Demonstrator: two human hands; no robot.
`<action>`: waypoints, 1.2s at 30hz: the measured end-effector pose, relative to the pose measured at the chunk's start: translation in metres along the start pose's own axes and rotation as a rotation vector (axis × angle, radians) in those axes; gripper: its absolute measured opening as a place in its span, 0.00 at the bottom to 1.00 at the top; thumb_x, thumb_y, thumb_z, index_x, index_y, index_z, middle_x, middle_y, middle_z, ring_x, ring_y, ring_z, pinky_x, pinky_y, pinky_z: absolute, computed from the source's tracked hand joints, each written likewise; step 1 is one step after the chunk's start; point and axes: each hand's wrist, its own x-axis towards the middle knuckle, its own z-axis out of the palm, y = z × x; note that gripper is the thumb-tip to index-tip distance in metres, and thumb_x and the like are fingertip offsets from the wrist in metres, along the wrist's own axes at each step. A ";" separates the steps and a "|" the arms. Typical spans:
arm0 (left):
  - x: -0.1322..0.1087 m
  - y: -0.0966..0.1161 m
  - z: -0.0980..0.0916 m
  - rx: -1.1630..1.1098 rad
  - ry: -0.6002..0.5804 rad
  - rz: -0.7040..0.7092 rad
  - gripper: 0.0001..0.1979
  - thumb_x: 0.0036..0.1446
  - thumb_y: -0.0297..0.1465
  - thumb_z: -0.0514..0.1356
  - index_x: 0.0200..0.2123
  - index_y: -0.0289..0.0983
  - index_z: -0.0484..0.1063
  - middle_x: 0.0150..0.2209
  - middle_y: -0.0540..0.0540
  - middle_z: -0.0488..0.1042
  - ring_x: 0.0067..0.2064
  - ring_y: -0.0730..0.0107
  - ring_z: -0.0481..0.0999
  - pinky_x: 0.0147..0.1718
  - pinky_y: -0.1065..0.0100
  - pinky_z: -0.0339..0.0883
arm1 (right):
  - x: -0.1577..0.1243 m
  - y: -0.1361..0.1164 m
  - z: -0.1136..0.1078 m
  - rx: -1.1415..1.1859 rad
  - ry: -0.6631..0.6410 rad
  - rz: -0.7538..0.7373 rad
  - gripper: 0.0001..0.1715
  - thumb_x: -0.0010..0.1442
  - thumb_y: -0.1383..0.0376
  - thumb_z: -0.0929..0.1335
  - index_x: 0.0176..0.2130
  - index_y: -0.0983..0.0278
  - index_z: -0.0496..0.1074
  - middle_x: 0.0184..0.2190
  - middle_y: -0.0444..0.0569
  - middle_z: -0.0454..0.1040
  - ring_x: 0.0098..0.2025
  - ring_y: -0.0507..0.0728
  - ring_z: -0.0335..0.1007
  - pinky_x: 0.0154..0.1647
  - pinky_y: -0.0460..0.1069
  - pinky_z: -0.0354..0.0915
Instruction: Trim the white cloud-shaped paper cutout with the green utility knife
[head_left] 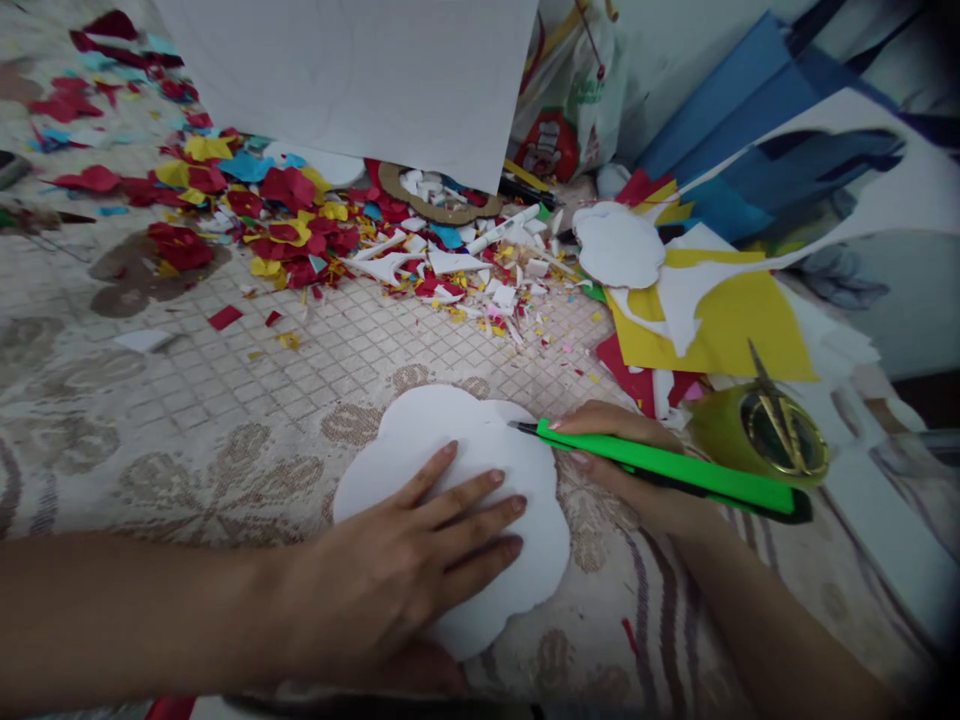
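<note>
White cloud-shaped cutout [427,425], flat on the patterned cloth of the surface [225,400], low in the middle of the view and close to the body. Pinned from above by the left hand [397,565]: palm down on its lower half, fingers spread and stretched flat across the white toward its right lobes, nothing gripped. Met at its upper right edge by the dark blade tip of a green utility knife [667,468], touching or all but touching the rim there. Knife clamped in the right hand [634,492], fingers closed round the front of the green handle, hand resting on the surface just beside the right rim of the cutout, the handle's rear end pointing away to the right. Both hands close together, fingertips of the left just short of the right, with the cutout under one and beside the other.

Just right of the knife's rear end, a yellow-green round object [720,430] with scissors [776,425] across its top. Farther back on the right, a yellow sheet [735,320] with white offcuts over it, and a second white cutout [619,245] of similar shape. Behind those, blue sheets [750,110]. Across the back of the surface, well apart from the hands, a wide litter of red, yellow, blue and white paper scraps [285,220], a cardboard ring [439,208] among them, and a large white sheet [375,80] above.
</note>
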 end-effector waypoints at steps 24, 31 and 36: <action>-0.018 -0.032 -0.029 0.207 0.021 -0.210 0.57 0.51 0.53 0.67 0.71 0.28 0.46 0.72 0.28 0.47 0.73 0.43 0.45 0.69 0.47 0.38 | 0.000 -0.019 0.002 -0.070 0.014 -0.002 0.15 0.63 0.68 0.69 0.47 0.52 0.77 0.37 0.44 0.82 0.37 0.58 0.79 0.35 0.52 0.73; -0.025 -0.020 -0.013 0.385 0.168 -0.214 0.64 0.45 0.62 0.64 0.71 0.24 0.45 0.70 0.25 0.49 0.72 0.37 0.45 0.70 0.49 0.33 | -0.001 -0.020 0.004 -0.091 0.006 -0.046 0.14 0.63 0.68 0.68 0.48 0.54 0.76 0.36 0.46 0.81 0.36 0.58 0.79 0.32 0.52 0.71; -0.024 -0.009 0.004 0.446 0.216 -0.275 0.69 0.39 0.67 0.63 0.71 0.25 0.44 0.71 0.21 0.44 0.72 0.31 0.44 0.70 0.48 0.26 | 0.001 -0.021 0.011 -0.081 0.006 -0.053 0.14 0.64 0.68 0.69 0.48 0.55 0.76 0.36 0.47 0.81 0.36 0.57 0.79 0.33 0.51 0.72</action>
